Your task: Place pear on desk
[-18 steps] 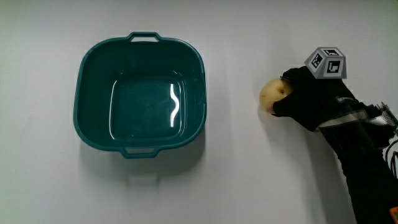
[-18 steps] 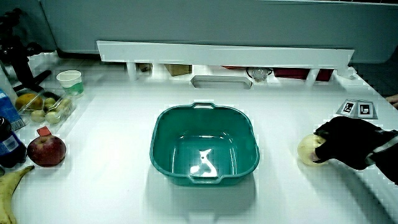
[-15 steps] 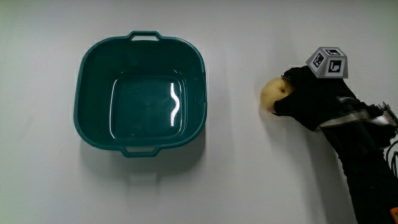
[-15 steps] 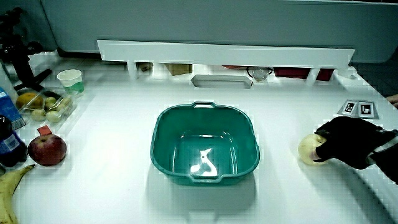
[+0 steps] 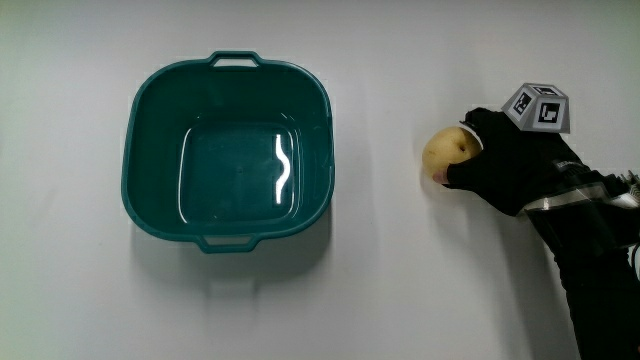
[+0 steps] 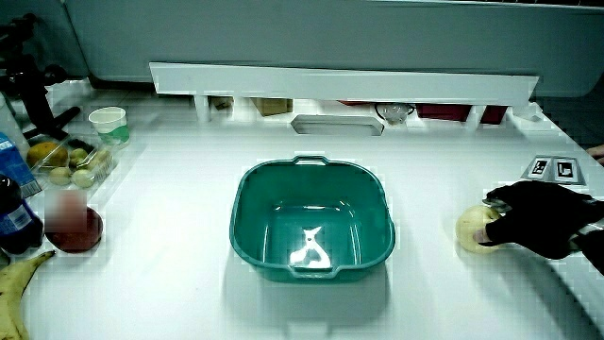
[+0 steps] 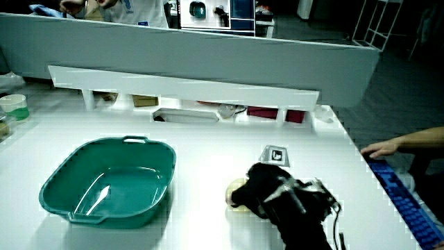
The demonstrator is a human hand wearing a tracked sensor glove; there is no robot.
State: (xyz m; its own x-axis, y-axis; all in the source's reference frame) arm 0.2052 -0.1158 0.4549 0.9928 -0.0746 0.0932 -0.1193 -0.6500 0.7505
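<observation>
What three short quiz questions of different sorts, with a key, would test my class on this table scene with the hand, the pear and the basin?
1. True or false: the pear lies inside the green basin.
2. Multiple choice: the hand is A) over the basin, B) closed on the pear on the table beside the basin, C) resting open and holding nothing.
3. Fill in: in a side view, a red apple sits at the table's edge beside a ____.

Key:
1. False; the pear rests on the table, apart from the basin.
2. B.
3. Banana.
</observation>
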